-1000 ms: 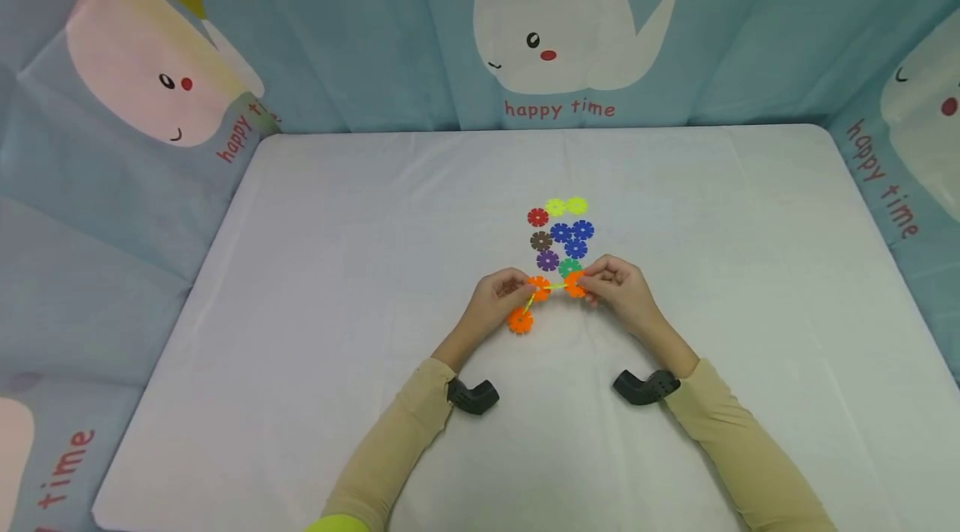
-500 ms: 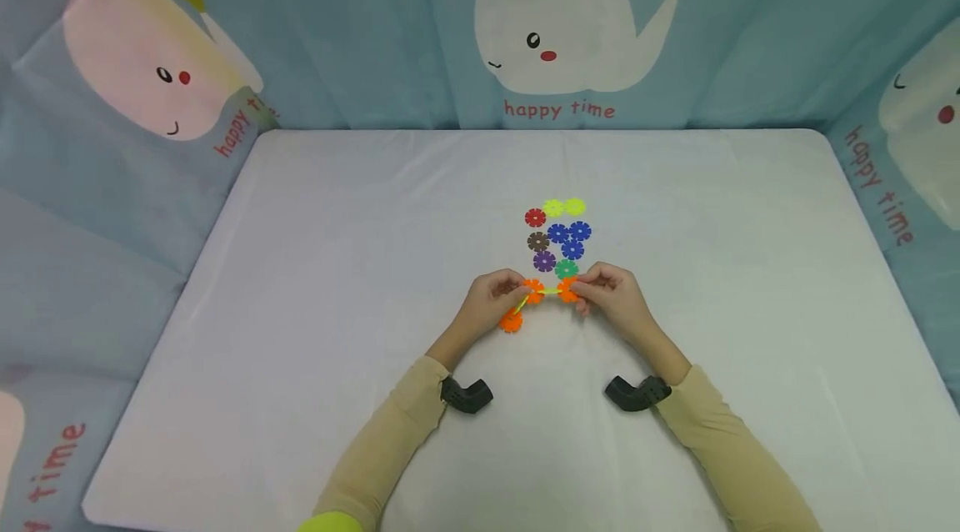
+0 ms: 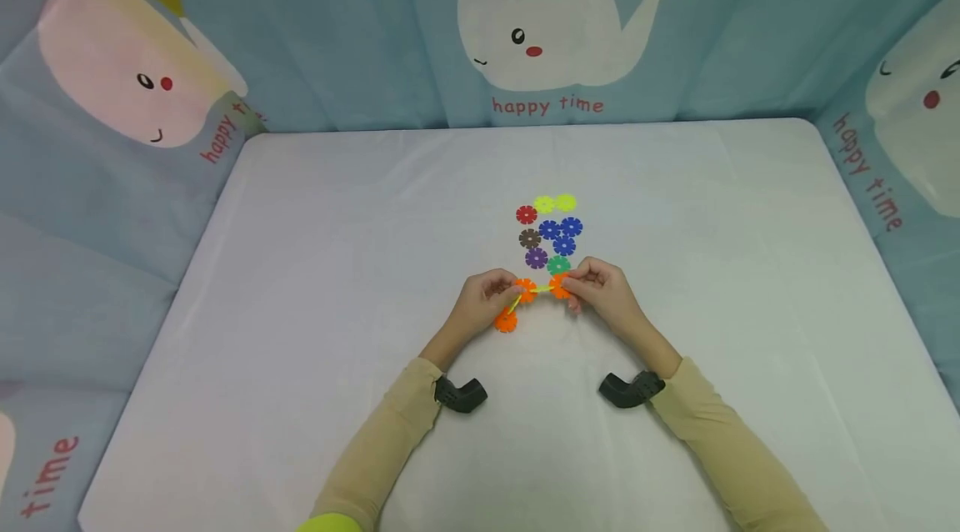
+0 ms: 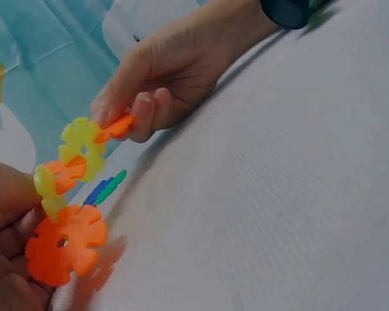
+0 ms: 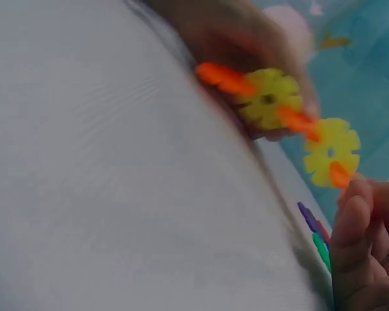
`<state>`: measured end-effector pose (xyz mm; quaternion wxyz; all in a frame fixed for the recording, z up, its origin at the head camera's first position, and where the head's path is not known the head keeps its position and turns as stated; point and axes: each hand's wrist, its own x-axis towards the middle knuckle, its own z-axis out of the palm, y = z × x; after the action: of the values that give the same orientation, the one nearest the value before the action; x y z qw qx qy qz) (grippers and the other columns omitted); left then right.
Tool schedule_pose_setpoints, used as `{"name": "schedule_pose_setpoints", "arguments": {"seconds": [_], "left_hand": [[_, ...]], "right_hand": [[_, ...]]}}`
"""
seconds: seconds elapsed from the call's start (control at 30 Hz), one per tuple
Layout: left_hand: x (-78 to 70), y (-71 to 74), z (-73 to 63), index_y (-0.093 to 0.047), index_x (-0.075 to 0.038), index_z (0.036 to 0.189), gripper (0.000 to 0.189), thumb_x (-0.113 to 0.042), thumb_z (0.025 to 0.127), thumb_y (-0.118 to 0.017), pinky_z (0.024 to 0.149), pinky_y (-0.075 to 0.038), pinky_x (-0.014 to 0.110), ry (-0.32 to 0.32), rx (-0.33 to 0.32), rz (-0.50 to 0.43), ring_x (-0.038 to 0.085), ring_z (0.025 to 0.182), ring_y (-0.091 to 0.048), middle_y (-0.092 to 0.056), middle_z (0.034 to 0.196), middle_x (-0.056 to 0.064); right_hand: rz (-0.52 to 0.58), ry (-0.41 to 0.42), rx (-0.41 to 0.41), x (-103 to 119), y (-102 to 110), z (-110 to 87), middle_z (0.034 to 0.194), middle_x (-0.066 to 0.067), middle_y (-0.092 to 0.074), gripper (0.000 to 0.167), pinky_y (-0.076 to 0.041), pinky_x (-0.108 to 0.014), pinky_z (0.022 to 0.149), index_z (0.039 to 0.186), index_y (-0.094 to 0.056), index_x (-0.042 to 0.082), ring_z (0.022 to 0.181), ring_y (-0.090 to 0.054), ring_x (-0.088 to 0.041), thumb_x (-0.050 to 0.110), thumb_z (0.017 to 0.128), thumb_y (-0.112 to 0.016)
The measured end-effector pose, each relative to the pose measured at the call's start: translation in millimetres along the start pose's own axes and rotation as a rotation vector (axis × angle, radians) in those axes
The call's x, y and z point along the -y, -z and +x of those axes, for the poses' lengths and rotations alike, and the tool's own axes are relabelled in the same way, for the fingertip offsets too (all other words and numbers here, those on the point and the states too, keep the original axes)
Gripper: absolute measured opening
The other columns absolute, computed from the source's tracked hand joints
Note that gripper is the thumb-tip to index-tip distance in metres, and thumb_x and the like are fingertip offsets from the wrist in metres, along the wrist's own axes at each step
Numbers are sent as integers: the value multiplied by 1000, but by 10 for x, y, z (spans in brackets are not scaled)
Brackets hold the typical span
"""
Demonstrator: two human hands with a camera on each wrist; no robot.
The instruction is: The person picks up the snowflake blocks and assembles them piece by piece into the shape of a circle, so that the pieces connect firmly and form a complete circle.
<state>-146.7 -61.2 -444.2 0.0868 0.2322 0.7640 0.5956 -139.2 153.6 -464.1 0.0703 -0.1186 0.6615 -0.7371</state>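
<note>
Between the two hands hangs a chain of notched, flower-shaped plastic linking discs, orange and yellow by turns. My left hand (image 3: 480,303) pinches the middle orange disc (image 3: 527,290) between thumb and fingers. My right hand (image 3: 606,290) pinches the orange disc (image 3: 559,286) at the chain's right end. A yellow disc (image 4: 82,148) joins those two, slotted in at an angle. Below the left hand, another yellow disc (image 5: 268,99) carries the other end's orange disc (image 4: 66,245), which hangs free close over the table.
Loose discs lie flat just beyond the hands: green (image 3: 558,266), purple (image 3: 536,258), brown (image 3: 529,238), red (image 3: 527,215), several blue (image 3: 564,245), and two yellow (image 3: 544,204). A white cloth covers the table (image 3: 337,223); a blue whale-print curtain (image 3: 360,40) surrounds it.
Both hands keep their grip on the chain. The free orange disc has swung slightly toward the left hand. The head view has shifted a little.
</note>
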Motion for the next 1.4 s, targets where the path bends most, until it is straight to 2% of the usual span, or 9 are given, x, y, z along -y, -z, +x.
{"name": "schedule_pose_setpoints", "arguments": {"seconds": [0.13, 0.27, 0.5, 0.57, 0.77, 0.97, 1.17, 1.27, 1.4], "left_hand": [[-17, -3, -5, -59, 9, 84, 8, 1, 86, -56, 56, -40, 21, 10, -11, 32, 14, 65, -45, -57, 75, 13], [-14, 3, -5, -59, 8, 84, 9, -1, 86, -57, 58, -40, 22, 19, -13, 35, 14, 66, -45, -57, 75, 10], [4, 28, -11, -56, 9, 83, 11, 0, 87, -54, 63, -40, 22, 93, -2, -130, 13, 69, -45, -54, 77, 3], [4, 26, -10, -55, 9, 84, 11, -2, 88, -53, 63, -39, 22, 95, 13, -144, 12, 69, -45, -54, 77, 2], [6, 10, -7, -56, 7, 90, 13, -6, 89, -54, 58, -38, 22, 94, 19, -89, 10, 64, -44, -55, 75, 5], [7, -2, -14, -59, 7, 96, 17, -8, 90, -53, 57, -37, 21, 102, 46, -50, 9, 61, -44, -55, 75, 6], [17, 8, -13, -60, 5, 94, 17, -10, 90, -54, 56, -34, 21, 110, 25, -54, 9, 59, -41, -53, 69, 3], [70, 5, -8, -61, 4, 92, 17, -12, 90, -55, 55, -33, 22, 108, 14, -74, 11, 57, -40, -51, 65, 2], [250, -23, 17, -62, 0, 91, 17, -16, 90, -56, 54, -33, 22, 101, -7, -76, 13, 57, -40, -49, 65, 1]], "right_hand": [[-17, 16, 36, -84, 32, 12, 64, -29, -51, 12, -46, -26, 49, 83, -50, -12, 49, -53, -19, -2, 85, -57], [-24, 11, 23, -98, 17, 3, 64, -26, -52, 14, -46, -25, 49, 85, -49, -12, 50, -53, -18, -1, 85, -58], [-36, -7, 32, -58, -2, 19, 71, -21, -56, 12, -47, -25, 53, 93, -51, -13, 55, -53, -17, -3, 87, -54], [-38, -32, 46, -40, 10, 29, 75, -18, -58, 13, -47, -25, 56, 97, -52, -11, 58, -54, -18, -1, 88, -53], [-51, -101, 99, 10, 35, 84, 80, -21, -58, 19, -48, -28, 63, 105, -53, -10, 63, -55, -22, 0, 89, -52], [-112, -111, 146, 35, -25, 166, 73, -23, -58, 17, -48, -29, 63, 99, -53, -10, 59, -56, -22, 3, 88, -55], [-159, -127, 179, 57, -53, 245, 74, -18, -59, 15, -48, -31, 64, 97, -54, -6, 60, -56, -27, 6, 88, -57], [-204, -113, 139, 186, -40, 303, 78, -23, -58, 21, -48, -32, 61, 101, -54, -12, 62, -56, -29, 5, 89, -54], [-320, -95, -11, 309, 105, 503, 88, -26, -58, 32, -47, -28, 57, 106, -55, -13, 64, -55, -24, 16, 91, -53]]}}
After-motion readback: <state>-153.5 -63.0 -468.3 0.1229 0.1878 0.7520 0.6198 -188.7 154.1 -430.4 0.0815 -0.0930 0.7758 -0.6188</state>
